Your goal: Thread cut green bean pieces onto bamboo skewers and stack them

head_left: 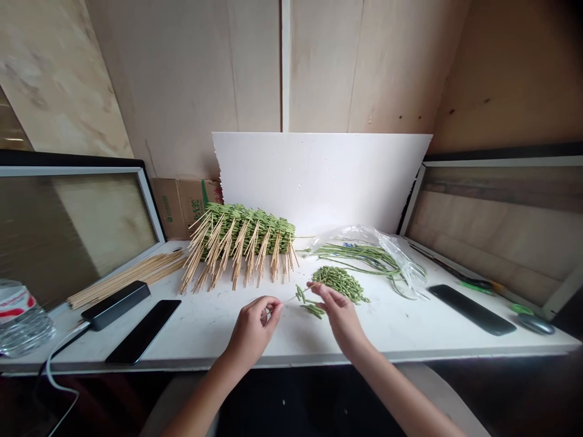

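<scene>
My left hand (255,323) pinches a thin bamboo skewer (290,299), which slants up to the right above the white table. At the skewer's far end are the closed fingertips of my right hand (339,311); whether a bean piece is between them is too small to tell. A cut green bean piece (300,295) shows close to the skewer between the hands. A few more bean pieces (313,309) are just below, beside my right fingers. Behind my right hand lies a heap of cut green bean pieces (341,282).
Filled bean skewers (248,221) are stacked at the back, bare ends forward. Loose skewers (130,274) lie left, near a black box (116,303), a phone (144,331) and a water bottle (25,321). Whole long beans (359,258) lie in a plastic bag; a dark slab (471,309) is right.
</scene>
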`<state>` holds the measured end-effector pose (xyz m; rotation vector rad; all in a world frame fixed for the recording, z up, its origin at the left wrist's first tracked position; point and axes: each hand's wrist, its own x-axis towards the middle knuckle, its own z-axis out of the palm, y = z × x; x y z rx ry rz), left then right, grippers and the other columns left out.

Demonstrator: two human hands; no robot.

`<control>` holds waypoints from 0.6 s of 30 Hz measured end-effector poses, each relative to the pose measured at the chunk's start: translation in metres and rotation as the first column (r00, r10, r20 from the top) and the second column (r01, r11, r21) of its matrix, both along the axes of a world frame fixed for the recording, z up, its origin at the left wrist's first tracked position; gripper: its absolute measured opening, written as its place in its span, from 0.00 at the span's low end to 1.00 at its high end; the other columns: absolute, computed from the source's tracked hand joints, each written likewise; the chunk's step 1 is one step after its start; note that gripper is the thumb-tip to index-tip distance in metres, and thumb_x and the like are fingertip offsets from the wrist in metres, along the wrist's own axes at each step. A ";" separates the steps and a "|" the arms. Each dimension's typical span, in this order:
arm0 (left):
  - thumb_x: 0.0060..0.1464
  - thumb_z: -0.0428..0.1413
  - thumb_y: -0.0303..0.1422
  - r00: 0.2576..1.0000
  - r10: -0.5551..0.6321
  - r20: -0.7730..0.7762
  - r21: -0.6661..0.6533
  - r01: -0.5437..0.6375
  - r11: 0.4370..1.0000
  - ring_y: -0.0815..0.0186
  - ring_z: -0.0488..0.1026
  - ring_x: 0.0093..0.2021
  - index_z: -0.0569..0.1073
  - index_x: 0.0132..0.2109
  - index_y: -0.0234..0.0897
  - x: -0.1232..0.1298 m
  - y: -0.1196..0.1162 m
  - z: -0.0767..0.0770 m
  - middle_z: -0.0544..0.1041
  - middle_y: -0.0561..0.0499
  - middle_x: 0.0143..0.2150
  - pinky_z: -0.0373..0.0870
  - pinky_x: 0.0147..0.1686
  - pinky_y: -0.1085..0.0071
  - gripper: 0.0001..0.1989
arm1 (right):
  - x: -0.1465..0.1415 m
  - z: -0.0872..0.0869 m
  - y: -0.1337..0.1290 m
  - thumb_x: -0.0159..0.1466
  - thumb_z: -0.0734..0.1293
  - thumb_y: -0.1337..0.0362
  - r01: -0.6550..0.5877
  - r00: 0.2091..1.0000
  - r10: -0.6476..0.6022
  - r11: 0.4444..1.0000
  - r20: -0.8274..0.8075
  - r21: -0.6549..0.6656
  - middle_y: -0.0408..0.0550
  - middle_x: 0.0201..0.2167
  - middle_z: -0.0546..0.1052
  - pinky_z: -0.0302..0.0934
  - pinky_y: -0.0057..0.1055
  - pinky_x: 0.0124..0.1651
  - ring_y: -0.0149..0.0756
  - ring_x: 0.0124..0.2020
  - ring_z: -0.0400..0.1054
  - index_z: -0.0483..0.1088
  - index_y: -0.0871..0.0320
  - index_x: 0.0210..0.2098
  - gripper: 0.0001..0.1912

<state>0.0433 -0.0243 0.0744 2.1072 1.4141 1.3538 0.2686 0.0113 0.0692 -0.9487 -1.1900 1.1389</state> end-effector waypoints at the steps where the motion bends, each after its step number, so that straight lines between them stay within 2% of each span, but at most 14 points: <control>1: 0.66 0.54 0.36 1.000 0.012 0.005 -0.003 -0.012 1.000 0.68 0.71 0.27 0.77 0.42 0.37 -0.002 0.002 -0.001 0.80 0.49 0.34 0.68 0.30 0.73 0.10 | 0.009 0.002 0.006 0.64 0.70 0.43 0.024 0.997 -0.025 0.999 0.071 0.026 0.52 0.54 0.81 0.65 0.46 0.54 0.54 0.59 0.70 0.82 0.50 0.47 0.22; 3: 0.66 0.54 0.37 0.999 0.033 0.007 -0.013 -0.033 0.999 0.67 0.72 0.28 0.77 0.42 0.36 -0.005 0.006 -0.004 0.80 0.49 0.34 0.68 0.30 0.73 0.10 | 0.028 0.004 0.018 0.60 0.73 0.43 0.013 0.966 -0.039 0.995 0.255 0.100 0.52 0.46 0.84 0.66 0.47 0.51 0.55 0.50 0.74 0.84 0.50 0.39 0.19; 5: 0.66 0.54 0.37 0.999 0.046 -0.001 -0.021 -0.046 0.999 0.67 0.72 0.27 0.77 0.42 0.37 -0.007 0.009 -0.007 0.80 0.49 0.34 0.69 0.30 0.73 0.10 | 0.041 0.002 0.025 0.56 0.76 0.44 0.007 0.904 -0.087 0.982 0.418 0.189 0.51 0.37 0.84 0.65 0.48 0.49 0.55 0.44 0.73 0.84 0.49 0.33 0.16; 9: 0.66 0.54 0.37 0.998 0.058 -0.022 -0.023 -0.059 0.998 0.67 0.72 0.27 0.77 0.42 0.37 -0.009 0.012 -0.011 0.81 0.49 0.35 0.69 0.30 0.73 0.10 | 0.045 -0.010 0.028 0.56 0.77 0.48 -0.107 0.764 -0.135 0.938 0.630 0.331 0.50 0.29 0.82 0.62 0.45 0.47 0.51 0.39 0.68 0.84 0.47 0.31 0.11; 12: 0.66 0.54 0.37 0.998 0.059 -0.030 -0.031 -0.060 0.998 0.67 0.72 0.28 0.77 0.42 0.37 -0.010 0.012 -0.012 0.81 0.49 0.35 0.69 0.30 0.73 0.10 | 0.038 -0.017 0.025 0.57 0.77 0.51 -0.162 0.714 -0.145 0.917 0.685 0.364 0.51 0.29 0.81 0.61 0.45 0.45 0.52 0.39 0.67 0.84 0.46 0.32 0.08; 18: 0.66 0.54 0.37 0.998 0.050 -0.034 -0.042 -0.051 0.998 0.67 0.70 0.27 0.77 0.42 0.38 -0.010 0.012 -0.013 0.80 0.49 0.35 0.69 0.30 0.73 0.10 | 0.029 -0.023 0.025 0.60 0.74 0.53 -0.151 0.739 -0.146 0.916 0.658 0.372 0.53 0.30 0.81 0.62 0.47 0.45 0.54 0.41 0.67 0.83 0.47 0.31 0.07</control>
